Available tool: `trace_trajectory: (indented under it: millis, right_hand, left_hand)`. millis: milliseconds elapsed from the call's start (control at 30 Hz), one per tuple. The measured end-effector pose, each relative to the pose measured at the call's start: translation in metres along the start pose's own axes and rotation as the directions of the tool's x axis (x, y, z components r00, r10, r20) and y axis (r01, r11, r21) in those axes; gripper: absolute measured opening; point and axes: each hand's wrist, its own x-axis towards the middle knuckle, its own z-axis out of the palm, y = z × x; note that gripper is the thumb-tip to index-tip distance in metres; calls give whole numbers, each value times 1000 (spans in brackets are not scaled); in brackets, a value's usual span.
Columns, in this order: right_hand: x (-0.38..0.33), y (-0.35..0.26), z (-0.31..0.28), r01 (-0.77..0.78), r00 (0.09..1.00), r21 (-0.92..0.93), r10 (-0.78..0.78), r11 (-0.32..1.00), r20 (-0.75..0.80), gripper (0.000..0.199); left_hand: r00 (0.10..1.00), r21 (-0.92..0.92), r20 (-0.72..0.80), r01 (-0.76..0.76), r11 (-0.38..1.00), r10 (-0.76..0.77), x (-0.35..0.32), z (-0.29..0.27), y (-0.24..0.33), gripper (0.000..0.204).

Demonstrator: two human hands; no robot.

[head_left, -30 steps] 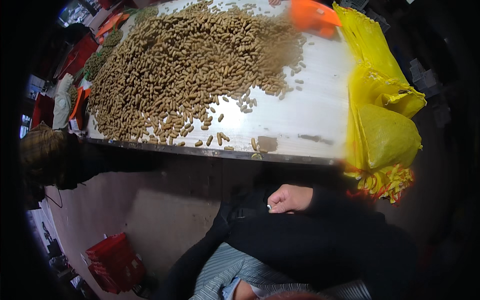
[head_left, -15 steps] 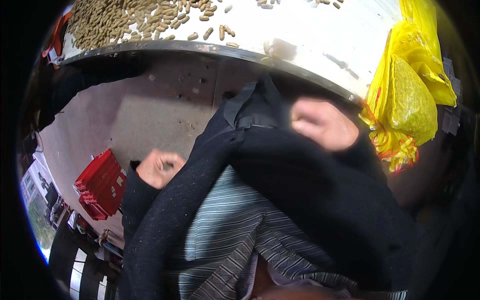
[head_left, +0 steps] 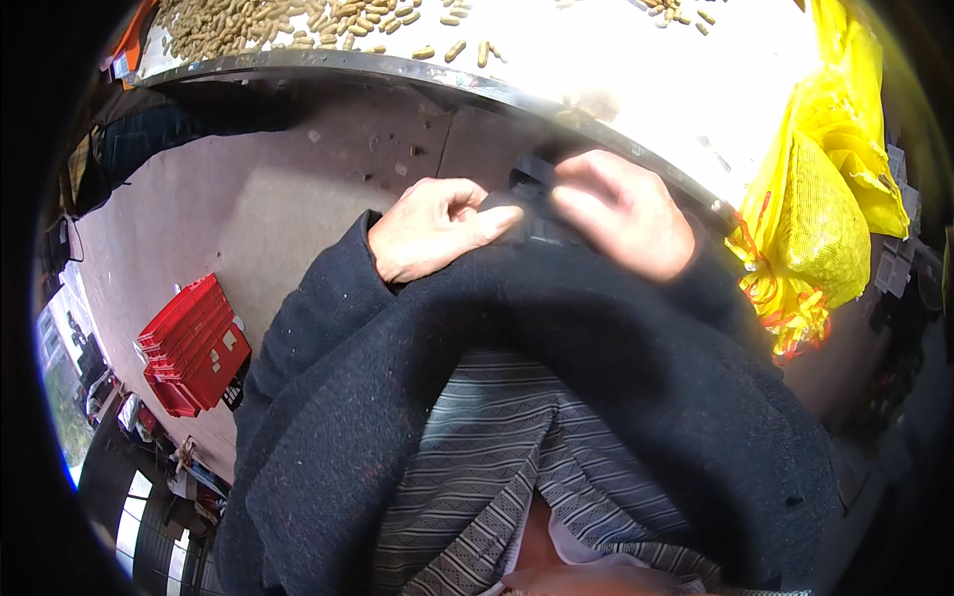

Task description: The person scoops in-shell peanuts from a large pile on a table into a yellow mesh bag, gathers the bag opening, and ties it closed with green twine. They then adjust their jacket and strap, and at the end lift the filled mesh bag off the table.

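Both hands sit right under the table's metal rim [head_left: 417, 72], barely any gap. Left hand [head_left: 437, 230] is curled, fingers pinching a small dark object [head_left: 532, 199]; right hand [head_left: 624, 214] is closed over the same thing. Peanuts [head_left: 268, 22] spread above, yellow mesh sack [head_left: 830, 214] crowds the right, red crates [head_left: 194, 348] on the open concrete floor [head_left: 248, 199] to the left.

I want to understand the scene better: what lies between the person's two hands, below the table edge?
In the head view, a small dark object sits between the left hand and the right hand; fingers of both touch it. Its kind cannot be told.
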Motion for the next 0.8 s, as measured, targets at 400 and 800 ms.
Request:
trace_trajectory:
  millis: [400,800]
  right_hand:
    - [11,-14,-1,299,919,-45,-276,953,280,32]
    - [24,-37,12,329,882,-284,-185,901,433,34]
  left_hand:
    - [988,-893,-83,-133,431,133,-7,-8,-23,21]
    - [912,-885,-356,-399,240,202,-21,-44,-43,24]
